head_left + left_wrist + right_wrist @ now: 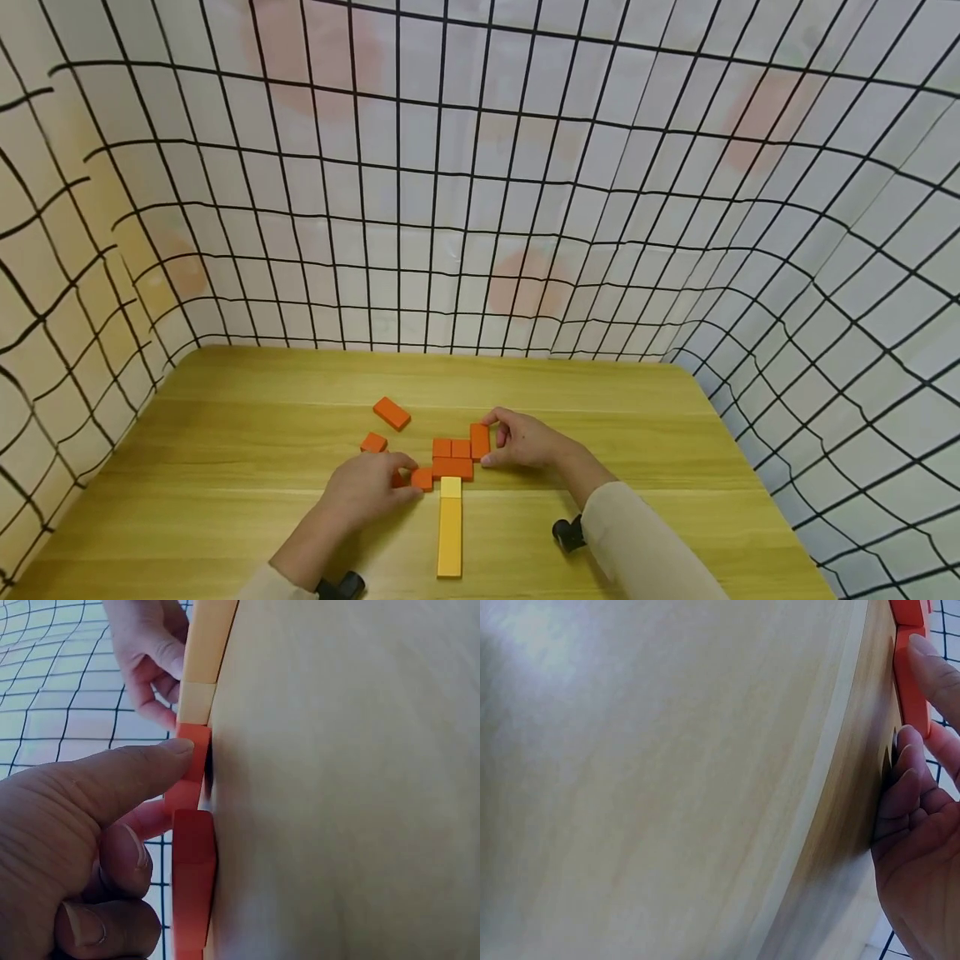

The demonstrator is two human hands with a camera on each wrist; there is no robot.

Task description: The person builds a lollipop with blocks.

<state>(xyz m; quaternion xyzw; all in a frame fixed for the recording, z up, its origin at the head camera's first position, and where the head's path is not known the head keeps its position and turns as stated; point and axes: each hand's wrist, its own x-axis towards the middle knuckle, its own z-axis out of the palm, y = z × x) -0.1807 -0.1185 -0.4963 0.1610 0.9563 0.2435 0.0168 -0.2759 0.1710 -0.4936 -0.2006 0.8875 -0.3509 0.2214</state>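
Left hand: grip narrow, pinching a small orange block, presumably to steady it. Right hand: grip on an orange oblong near both ends, perhaps for aligning. Between: joined orange blocks. Nearer: yellow strip. Beneath: tabletop.

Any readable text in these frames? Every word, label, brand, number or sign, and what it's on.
None readable.
Orange blocks, yellow blocks, table: no lettering seen.
Pale backdrop: blurred coloured patches, no legible words.
Black wrist gear: too small to tell if marked.
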